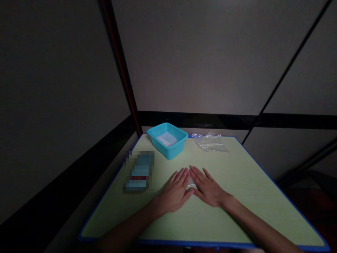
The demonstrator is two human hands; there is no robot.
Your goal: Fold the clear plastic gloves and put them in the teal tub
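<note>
My left hand (176, 192) lies flat, palm down, near the middle of the table, its fingers stretched out. Opposite it, my right hand (207, 189) is also flat with spread fingers, and the fingertips and thumbs of both hands nearly meet. Between and partly under them shows a small whitish, thin flat piece (191, 180) with a pale front edge. Most of that piece is covered by my hands, so its kind cannot be made out.
A turquoise plastic basket (171, 151) with white flat sheets (167, 139) inside stands at the back left. A crumpled clear plastic bag (210, 143) lies at the back right. On the left is a pixelated item (140, 172). The greenish table (237, 182) has a blue edge; walls stand behind and left.
</note>
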